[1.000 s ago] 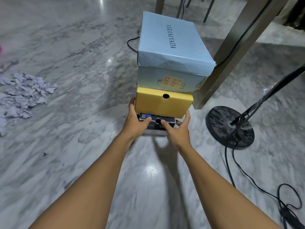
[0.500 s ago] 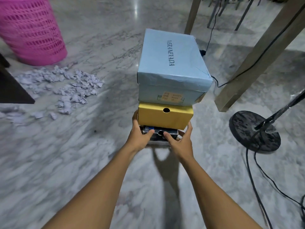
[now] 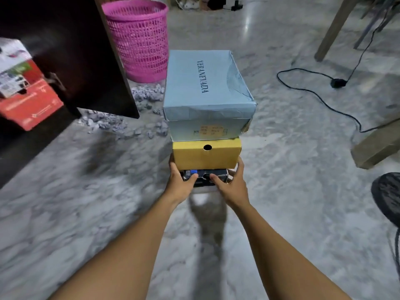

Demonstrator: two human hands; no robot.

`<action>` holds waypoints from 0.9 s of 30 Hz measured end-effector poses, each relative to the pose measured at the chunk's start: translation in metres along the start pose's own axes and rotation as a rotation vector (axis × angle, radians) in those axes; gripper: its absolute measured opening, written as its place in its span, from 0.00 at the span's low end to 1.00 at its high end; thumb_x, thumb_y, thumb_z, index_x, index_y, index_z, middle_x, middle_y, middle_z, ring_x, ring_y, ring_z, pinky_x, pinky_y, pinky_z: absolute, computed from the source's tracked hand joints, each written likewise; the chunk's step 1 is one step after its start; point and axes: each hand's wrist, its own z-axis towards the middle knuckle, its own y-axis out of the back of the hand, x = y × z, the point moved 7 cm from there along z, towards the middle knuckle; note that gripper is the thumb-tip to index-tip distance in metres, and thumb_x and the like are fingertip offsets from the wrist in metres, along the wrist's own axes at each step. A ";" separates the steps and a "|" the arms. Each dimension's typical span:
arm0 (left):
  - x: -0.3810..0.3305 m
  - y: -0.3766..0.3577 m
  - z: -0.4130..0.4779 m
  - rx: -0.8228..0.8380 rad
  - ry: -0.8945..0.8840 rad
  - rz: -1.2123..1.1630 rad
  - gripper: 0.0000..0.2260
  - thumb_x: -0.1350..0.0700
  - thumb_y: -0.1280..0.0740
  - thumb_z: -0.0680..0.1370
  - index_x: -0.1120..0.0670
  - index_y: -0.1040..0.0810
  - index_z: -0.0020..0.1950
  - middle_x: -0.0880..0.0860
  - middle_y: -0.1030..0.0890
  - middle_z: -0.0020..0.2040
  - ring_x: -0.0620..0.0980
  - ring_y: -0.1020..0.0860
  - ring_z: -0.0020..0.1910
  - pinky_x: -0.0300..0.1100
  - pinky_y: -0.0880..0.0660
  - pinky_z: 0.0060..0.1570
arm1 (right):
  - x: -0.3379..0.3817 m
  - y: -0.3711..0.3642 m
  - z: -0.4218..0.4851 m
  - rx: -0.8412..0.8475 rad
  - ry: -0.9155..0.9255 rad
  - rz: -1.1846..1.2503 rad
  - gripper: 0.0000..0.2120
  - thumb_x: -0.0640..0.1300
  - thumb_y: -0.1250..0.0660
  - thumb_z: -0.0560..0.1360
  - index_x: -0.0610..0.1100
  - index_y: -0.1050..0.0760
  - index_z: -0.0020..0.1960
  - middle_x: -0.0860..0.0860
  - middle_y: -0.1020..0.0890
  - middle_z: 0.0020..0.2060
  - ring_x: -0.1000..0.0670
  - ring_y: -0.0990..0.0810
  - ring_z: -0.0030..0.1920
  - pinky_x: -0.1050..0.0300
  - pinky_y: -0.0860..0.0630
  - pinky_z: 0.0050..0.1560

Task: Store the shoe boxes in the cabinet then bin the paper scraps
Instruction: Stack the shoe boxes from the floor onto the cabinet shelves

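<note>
I carry a stack of three shoe boxes in front of me, above the marble floor. A pale blue box [image 3: 205, 87] lies on top, a yellow box [image 3: 205, 154] with a round hole sits under it, and a black box [image 3: 204, 174] is at the bottom. My left hand [image 3: 180, 182] grips the black box's left end, thumb on its front. My right hand [image 3: 230, 184] grips its right end the same way. The dark cabinet [image 3: 65, 50] stands open at the upper left. Crumpled paper scraps [image 3: 121, 122] lie on the floor by its door. A pink bin [image 3: 138, 40] stands behind them.
A red and white box [image 3: 23, 87] sits inside the cabinet. A black cable [image 3: 320, 98] runs across the floor on the right, near wooden table legs [image 3: 333, 29]. A round black stand base [image 3: 387, 195] is at the right edge.
The view has swung left and forward with the stack still held. The cabinet and its red box have come into sight, and the pink bin and scraps are closer.
</note>
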 end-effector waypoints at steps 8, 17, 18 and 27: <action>0.006 0.031 -0.008 -0.043 0.011 0.079 0.32 0.55 0.29 0.75 0.51 0.46 0.70 0.50 0.29 0.61 0.50 0.28 0.60 0.44 0.28 0.60 | 0.010 -0.022 0.001 0.130 0.055 0.006 0.46 0.61 0.24 0.68 0.65 0.52 0.74 0.54 0.25 0.61 0.50 0.23 0.63 0.46 0.24 0.61; -0.064 0.085 -0.013 -0.168 -0.223 0.028 0.52 0.23 0.32 0.58 0.44 0.45 0.75 0.47 0.37 0.75 0.47 0.35 0.72 0.54 0.35 0.70 | 0.078 0.036 0.022 -0.097 0.207 0.215 0.44 0.77 0.38 0.65 0.60 0.42 0.75 0.49 0.28 0.71 0.53 0.29 0.70 0.48 0.31 0.68; -0.075 0.094 -0.013 -0.218 -0.278 -0.030 0.49 0.23 0.34 0.60 0.43 0.44 0.75 0.48 0.37 0.75 0.47 0.35 0.72 0.54 0.34 0.70 | 0.093 0.041 0.027 -0.093 0.238 0.281 0.44 0.76 0.36 0.65 0.57 0.40 0.75 0.49 0.26 0.69 0.55 0.27 0.68 0.49 0.29 0.68; -0.140 0.113 -0.001 -0.260 -0.301 -0.152 0.38 0.30 0.35 0.68 0.36 0.44 0.75 0.45 0.33 0.74 0.49 0.29 0.68 0.52 0.31 0.66 | 0.161 0.046 0.041 0.046 0.324 0.358 0.30 0.62 0.29 0.69 0.50 0.28 0.66 0.56 0.17 0.53 0.58 0.17 0.51 0.56 0.22 0.49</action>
